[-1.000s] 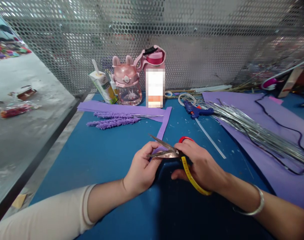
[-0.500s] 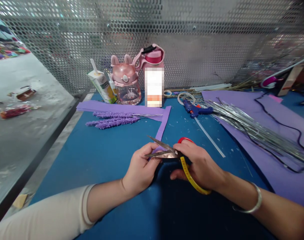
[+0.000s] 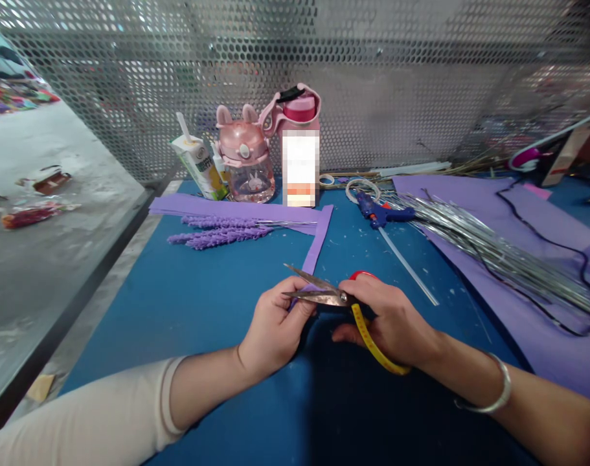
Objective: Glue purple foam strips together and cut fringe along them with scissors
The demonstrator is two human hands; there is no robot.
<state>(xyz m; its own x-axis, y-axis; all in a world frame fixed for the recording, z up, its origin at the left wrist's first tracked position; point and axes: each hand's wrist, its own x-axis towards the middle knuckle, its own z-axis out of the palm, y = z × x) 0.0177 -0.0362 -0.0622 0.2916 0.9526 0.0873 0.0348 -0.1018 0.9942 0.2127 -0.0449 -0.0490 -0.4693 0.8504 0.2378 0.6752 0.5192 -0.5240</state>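
Between the thumb and fingers of my left hand (image 3: 278, 323) is pinched the near end of a narrow purple strip (image 3: 318, 246), which runs back across the table. My right hand (image 3: 396, 320) grips a pair of scissors (image 3: 326, 296) with one red handle and yellow tape on the other. The scissor blades are parted, pointing left over the fingertips of my left hand, close to the strip. Behind my hands lie purple lavender-like stems (image 3: 219, 232) with wire ends, beside a wider purple strip (image 3: 226, 208).
A blue glue gun (image 3: 382, 213) with a clear glue stick lies right of centre. Bundled silver wires (image 3: 489, 249) and a black cord rest on a large purple sheet (image 3: 522, 200). At the back stand a drink carton (image 3: 201, 167), a rabbit-eared bottle (image 3: 246, 155) and a pink bottle (image 3: 299, 113).
The scissor blades have closed slightly, the lower one tilting up a little. Both hands stay almost in the same place, and the strip is still held.
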